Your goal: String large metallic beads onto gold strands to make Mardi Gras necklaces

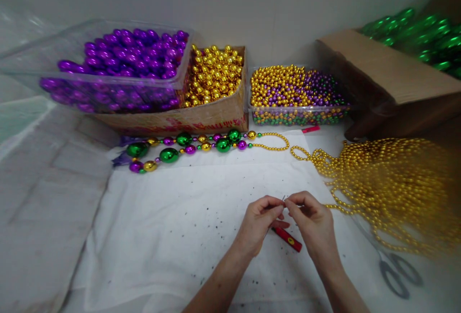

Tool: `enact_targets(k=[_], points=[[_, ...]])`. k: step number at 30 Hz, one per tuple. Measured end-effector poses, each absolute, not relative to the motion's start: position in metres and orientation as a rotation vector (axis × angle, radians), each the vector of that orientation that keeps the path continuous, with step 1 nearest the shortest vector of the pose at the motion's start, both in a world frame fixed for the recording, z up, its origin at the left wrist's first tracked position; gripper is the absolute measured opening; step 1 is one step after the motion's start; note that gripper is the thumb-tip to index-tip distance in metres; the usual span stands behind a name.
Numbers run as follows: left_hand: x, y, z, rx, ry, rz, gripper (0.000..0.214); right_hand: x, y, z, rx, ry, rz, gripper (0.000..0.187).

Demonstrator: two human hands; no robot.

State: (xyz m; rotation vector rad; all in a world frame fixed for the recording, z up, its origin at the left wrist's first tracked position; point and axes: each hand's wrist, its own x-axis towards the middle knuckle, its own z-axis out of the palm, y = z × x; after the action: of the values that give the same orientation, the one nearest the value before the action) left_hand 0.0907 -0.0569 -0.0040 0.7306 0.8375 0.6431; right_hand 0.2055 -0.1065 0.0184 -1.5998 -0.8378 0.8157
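Observation:
My left hand [262, 221] and my right hand [310, 222] meet above the white cloth [151, 236], thumbs and forefingers pinched together. A short, thin dark tip [284, 198] pokes up between the fingertips; what it belongs to is too small to make out. Just beneath the hands lies a red lighter-like stick [288, 239] with a yellow mark, partly hidden by my left fingers. Behind my right hand, the end of a gold bead strand [334, 207] leads to a heap of gold bead strands [396, 183]. Beyond, a necklace of green, purple and gold beads [169, 155] rests on the cloth.
Along the wall stand a plastic tub of purple beads [180, 82], a cardboard box of gold beads [216, 118] and a tub of small mixed beads [298, 111]. Another carton [389, 68] with green beads is at right. Grey-handled scissors [396, 274] lie near the gold strands.

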Motion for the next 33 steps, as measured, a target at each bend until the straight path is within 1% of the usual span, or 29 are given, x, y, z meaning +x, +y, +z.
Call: enact_targets(k=[10, 19, 25, 33], points=[[0.0903, -0.0567, -0.0052, 0.733, 0.833, 0.646, 0.023, 0.2046, -0.1071, 0.0187, -1.601, -0.824, 0.821, 0.011], [0.0901, -0.0581, -0.0035, 0.768, 0.828, 0.659, 0.020, 0.2042, -0.1073, 0.0174, -1.601, -0.803, 0.844, 0.011], [0.0899, -0.0581, -0.0042, 0.864, 0.856, 0.648, 0.019, 0.2068, -0.1083, 0.0142, -1.568, -0.796, 0.863, 0.012], [0.0891, -0.0597, 0.0027, 1.064, 0.843, 0.628, 0.013, 0.2106, -0.1116, 0.0157, -1.530, -0.765, 0.855, 0.009]])
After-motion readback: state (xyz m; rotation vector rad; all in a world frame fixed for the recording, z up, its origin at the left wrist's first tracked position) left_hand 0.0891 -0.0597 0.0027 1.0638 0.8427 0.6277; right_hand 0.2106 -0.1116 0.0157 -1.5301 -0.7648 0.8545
